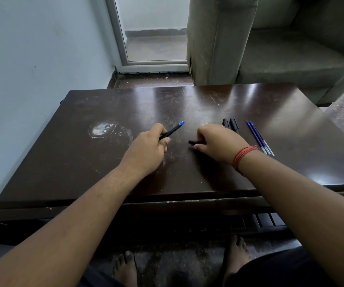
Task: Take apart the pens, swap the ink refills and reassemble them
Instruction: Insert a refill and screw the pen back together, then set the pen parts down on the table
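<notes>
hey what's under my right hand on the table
A short black pen piece pokes out leftward from under the right hand, whose fingers curl over it. The rest is covered, so its full length cannot be seen. Two black pen caps lie just behind the hand.

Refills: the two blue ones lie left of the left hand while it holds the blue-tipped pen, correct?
Not quite. The head view shows the two blue refills lying on the table to the right of the right hand. The left hand does hold the blue-tipped pen.

I found no legible text, label, brand, number or sign on any surface in view. The pen (172, 131) that I held carried no marking I could read.
</notes>
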`<act>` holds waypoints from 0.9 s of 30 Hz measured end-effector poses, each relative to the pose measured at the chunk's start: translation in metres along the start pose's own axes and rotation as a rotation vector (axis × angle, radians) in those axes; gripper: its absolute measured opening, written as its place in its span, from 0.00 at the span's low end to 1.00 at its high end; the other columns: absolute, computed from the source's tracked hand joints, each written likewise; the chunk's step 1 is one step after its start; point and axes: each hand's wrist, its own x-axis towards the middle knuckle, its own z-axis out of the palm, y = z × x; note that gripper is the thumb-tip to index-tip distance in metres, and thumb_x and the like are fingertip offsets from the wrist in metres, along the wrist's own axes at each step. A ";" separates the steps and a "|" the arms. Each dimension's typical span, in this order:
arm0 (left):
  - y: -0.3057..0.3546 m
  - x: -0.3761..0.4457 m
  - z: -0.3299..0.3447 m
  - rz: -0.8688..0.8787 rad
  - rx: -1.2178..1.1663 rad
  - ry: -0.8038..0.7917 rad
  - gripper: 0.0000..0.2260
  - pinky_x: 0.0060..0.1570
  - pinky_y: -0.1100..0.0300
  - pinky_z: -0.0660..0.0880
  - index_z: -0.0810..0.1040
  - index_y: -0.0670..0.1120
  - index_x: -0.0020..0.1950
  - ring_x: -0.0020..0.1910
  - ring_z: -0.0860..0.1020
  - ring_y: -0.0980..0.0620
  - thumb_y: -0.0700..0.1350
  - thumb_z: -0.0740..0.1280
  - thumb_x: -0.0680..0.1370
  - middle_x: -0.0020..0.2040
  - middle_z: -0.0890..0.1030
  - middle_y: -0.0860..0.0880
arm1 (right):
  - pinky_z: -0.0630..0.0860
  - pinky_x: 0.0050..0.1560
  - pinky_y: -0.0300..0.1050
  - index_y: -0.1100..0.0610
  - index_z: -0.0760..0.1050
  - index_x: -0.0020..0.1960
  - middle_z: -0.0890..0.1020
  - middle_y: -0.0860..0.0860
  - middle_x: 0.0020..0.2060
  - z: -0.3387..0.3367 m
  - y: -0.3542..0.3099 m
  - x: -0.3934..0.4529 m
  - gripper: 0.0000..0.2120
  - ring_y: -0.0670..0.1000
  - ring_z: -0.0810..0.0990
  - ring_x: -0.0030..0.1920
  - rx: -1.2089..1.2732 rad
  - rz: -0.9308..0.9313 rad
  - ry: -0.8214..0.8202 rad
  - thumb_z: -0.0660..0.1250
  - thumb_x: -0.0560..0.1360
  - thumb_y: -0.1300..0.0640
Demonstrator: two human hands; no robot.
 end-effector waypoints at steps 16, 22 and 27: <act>0.003 -0.001 0.003 0.046 0.036 -0.025 0.02 0.38 0.45 0.78 0.72 0.48 0.50 0.34 0.78 0.47 0.44 0.63 0.82 0.38 0.81 0.50 | 0.81 0.39 0.47 0.56 0.78 0.51 0.78 0.52 0.36 -0.022 0.003 -0.004 0.06 0.49 0.80 0.35 0.982 0.043 0.208 0.64 0.80 0.63; 0.005 -0.002 0.007 0.088 0.041 -0.033 0.01 0.38 0.46 0.78 0.72 0.48 0.51 0.35 0.79 0.48 0.44 0.62 0.82 0.38 0.81 0.51 | 0.81 0.39 0.47 0.59 0.79 0.52 0.79 0.54 0.38 -0.019 -0.006 -0.007 0.06 0.49 0.80 0.36 0.961 0.001 0.135 0.64 0.80 0.64; 0.006 -0.003 0.011 0.069 -0.025 -0.017 0.02 0.35 0.61 0.72 0.73 0.48 0.50 0.35 0.78 0.55 0.43 0.62 0.82 0.38 0.82 0.52 | 0.83 0.45 0.49 0.61 0.74 0.53 0.80 0.58 0.41 -0.008 -0.025 -0.010 0.05 0.52 0.83 0.39 1.178 0.008 0.155 0.63 0.80 0.67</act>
